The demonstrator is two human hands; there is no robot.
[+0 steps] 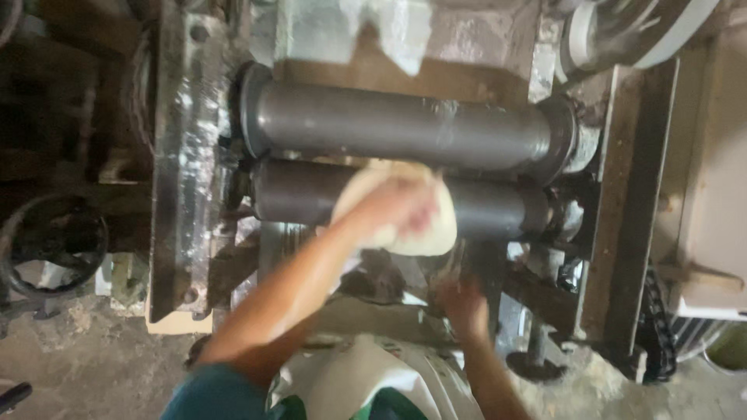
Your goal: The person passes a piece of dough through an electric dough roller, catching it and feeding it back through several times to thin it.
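Head view: the left hand (397, 208) grips a pale, smooth, rounded lump of dough (436, 225) against the lower steel roller (498, 210), below the upper roller (405, 124). The right hand (463, 303), blurred, hangs lower with fingers loosely spread, holding nothing visible.

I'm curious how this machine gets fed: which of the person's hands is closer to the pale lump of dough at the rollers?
The left hand: it rests on the dough against the lower roller. The right hand is below, apart from it.
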